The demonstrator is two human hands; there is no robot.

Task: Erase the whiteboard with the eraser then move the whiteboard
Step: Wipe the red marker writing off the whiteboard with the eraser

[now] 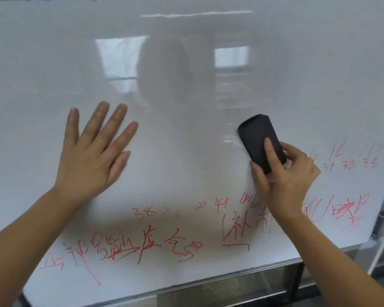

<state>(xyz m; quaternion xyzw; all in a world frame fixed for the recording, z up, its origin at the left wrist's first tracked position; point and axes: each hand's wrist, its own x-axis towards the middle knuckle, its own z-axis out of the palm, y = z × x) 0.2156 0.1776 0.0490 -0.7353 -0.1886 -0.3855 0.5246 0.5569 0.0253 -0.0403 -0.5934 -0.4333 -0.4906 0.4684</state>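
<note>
Across whiteboard [197, 63], smeared red writing [142, 247]

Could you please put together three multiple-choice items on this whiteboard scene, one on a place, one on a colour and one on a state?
1. Where does most of the remaining writing sit on the glossy white whiteboard?
A. Along the top edge
B. Across the lower part and at the right
C. Only in the upper left corner

2. What colour is that writing?
A. Red
B. Blue
C. Green

3. What is the left hand doing?
A. Gripping a marker
B. Holding the eraser
C. Lying flat and open on the board

Answers:
1. B: the marks run along the bottom and beside the right hand, while the upper board is wiped.
2. A: every stroke is red.
3. C: its fingers are spread on the surface, and the black oblong eraser is in the right hand.
</note>
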